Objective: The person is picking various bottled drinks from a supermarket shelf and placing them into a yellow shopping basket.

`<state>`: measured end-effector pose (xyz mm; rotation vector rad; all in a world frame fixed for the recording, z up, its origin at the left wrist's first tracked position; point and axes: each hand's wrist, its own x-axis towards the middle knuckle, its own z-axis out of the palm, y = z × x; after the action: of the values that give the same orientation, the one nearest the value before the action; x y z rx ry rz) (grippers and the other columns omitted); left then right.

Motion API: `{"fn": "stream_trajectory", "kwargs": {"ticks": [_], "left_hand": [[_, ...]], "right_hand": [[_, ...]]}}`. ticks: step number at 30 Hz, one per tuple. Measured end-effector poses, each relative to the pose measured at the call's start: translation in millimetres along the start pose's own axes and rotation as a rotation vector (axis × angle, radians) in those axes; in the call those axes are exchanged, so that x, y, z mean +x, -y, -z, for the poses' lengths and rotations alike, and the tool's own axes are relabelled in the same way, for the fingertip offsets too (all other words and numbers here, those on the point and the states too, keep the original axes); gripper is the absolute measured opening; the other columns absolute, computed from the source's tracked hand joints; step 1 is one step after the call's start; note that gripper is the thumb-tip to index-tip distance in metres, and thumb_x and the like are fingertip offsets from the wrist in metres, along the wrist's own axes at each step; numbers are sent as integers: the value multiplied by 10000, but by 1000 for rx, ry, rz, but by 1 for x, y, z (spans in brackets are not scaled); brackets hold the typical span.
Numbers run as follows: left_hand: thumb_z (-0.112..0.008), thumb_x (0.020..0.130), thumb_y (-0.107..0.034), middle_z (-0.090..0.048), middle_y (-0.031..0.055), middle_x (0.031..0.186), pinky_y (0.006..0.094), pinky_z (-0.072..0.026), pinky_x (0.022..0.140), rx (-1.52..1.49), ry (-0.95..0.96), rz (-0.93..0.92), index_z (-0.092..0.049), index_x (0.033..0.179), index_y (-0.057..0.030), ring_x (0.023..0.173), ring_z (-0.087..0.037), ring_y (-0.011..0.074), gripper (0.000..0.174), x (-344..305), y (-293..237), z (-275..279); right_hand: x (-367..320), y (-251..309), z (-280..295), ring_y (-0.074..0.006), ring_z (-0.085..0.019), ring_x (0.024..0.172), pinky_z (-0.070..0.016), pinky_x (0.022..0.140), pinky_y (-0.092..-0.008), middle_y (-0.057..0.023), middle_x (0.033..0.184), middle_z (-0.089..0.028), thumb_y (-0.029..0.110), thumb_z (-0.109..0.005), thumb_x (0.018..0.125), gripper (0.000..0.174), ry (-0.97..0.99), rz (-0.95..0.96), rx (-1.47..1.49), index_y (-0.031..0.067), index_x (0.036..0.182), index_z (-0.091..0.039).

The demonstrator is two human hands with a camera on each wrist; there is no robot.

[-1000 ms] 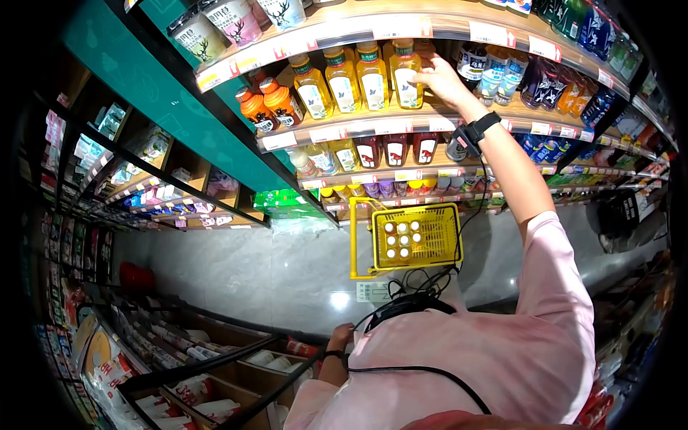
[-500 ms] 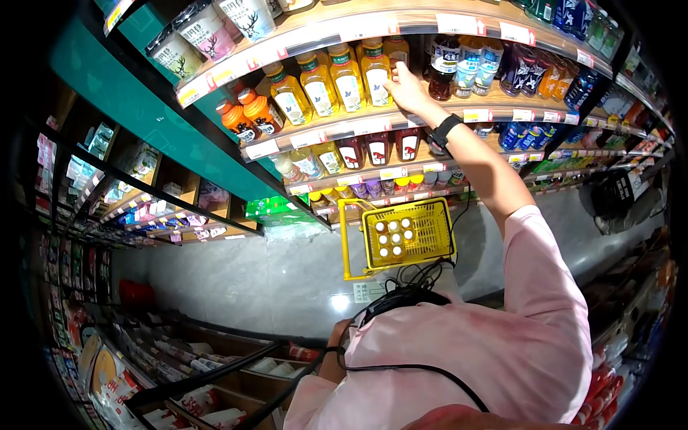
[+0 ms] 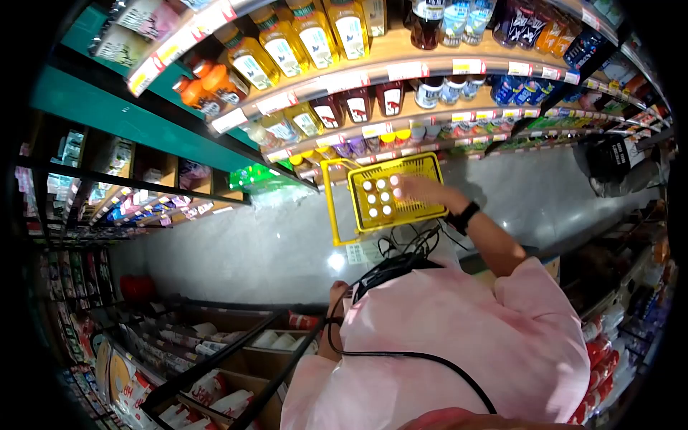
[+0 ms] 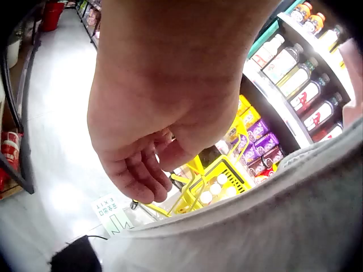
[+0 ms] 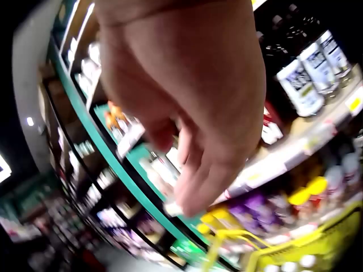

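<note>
My right hand [image 3: 423,192], blurred, is over the yellow shopping basket [image 3: 362,225], beside several white-capped bottles [image 3: 385,196] standing in it. In the right wrist view its fingers curl loosely with no object visible between them. My left hand [image 4: 164,130] hangs low by the body, fingers loosely bent and holding nothing visible; behind it the basket's pull handle [image 3: 331,208] shows. On the upper shelf stands a row of yellow drink bottles [image 3: 314,36], with orange-capped bottles [image 3: 223,84] to their left.
Shelves [image 3: 344,75] of drinks curve across the front, with dark-red bottles [image 3: 357,105] one level down. Black cables [image 3: 412,240] dangle between body and basket. A black bag [image 3: 613,161] is on the floor at right, a red bucket [image 3: 136,288] at left. Racks of goods stand behind.
My right hand has left the yellow bottles on the upper shelf and come down to the basket. The head view has shifted, so the shelves sit higher. My left hand stays low.
</note>
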<state>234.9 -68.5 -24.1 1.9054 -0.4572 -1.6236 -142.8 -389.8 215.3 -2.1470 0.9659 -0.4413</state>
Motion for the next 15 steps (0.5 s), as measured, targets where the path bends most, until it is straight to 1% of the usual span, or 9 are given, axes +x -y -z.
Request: {"fn": "stream_trajectory", "kwargs": {"ticks": [1,2,3,5,7,11,12,14,15], "left_hand": [[-541,830,-99,-621,74,743,345,-531,593,86,37,-119,-630,918,-9,665,-644,215,154,27,34,10],[-544,841,-111,-627,77,734,339,-526,589,87,118,-32,-630,895,-12,665,-645,215,142,23,38,17],[-547,852,-124,-632,81,726,334,-522,585,86,201,56,-631,871,-15,665,-645,215,139,25,40,19],[-548,861,-141,-635,82,720,330,-520,586,276,255,-19,-629,854,-16,661,-644,213,149,6,27,22],[-549,870,-158,-637,84,713,326,-519,588,532,330,-154,-628,837,-17,656,-643,211,165,-7,7,27],[-550,889,-193,-642,86,699,318,-516,590,1201,456,-573,-625,802,-20,647,-642,207,207,-26,-64,17],[-550,889,-193,-642,86,699,318,-516,590,1210,462,-545,-625,802,-20,647,-642,207,207,-32,-78,10],[-531,912,-244,-638,87,672,308,-517,601,200,183,277,-614,753,-30,634,-639,198,280,-36,-109,-17],[-531,912,-244,-638,87,672,308,-517,601,203,173,294,-614,753,-30,634,-639,198,280,-32,-119,-27]], "right_hand": [[-47,3,-23,-303,-635,1009,-515,839,-405,-180,1156,-649,344,-574,920,409,295,-334,60,36,1184,-628],[-99,-85,-114,-346,-638,972,-514,808,-422,-199,1070,-666,314,-587,886,326,122,-622,495,79,1091,-683],[-120,-10,-70,-365,-643,908,-514,764,-439,-187,978,-684,272,-605,836,272,564,-693,-266,109,1034,-694],[-181,-30,-125,-370,-653,889,-505,774,-481,-181,911,-693,177,-516,811,237,347,-638,-172,77,909,-708],[-195,-29,-142,-377,-643,931,-495,807,-487,-185,978,-686,198,-509,834,257,100,-902,-223,62,965,-683],[-227,-77,-162,-388,-639,926,-492,804,-484,-187,994,-681,238,-511,851,285,-15,-1029,97,52,1004,-664],[-229,-93,-165,-386,-637,928,-491,804,-481,-191,1009,-678,258,-525,848,294,1,-1096,210,42,994,-661],[-214,-121,-170,-383,-635,929,-490,805,-479,-194,1023,-675,278,-539,844,306,15,-1153,321,33,984,-658],[-207,-137,-181,-381,-632,936,-491,807,-473,-196,1013,-675,279,-550,839,306,48,-1057,245,28,978,-655]]}}
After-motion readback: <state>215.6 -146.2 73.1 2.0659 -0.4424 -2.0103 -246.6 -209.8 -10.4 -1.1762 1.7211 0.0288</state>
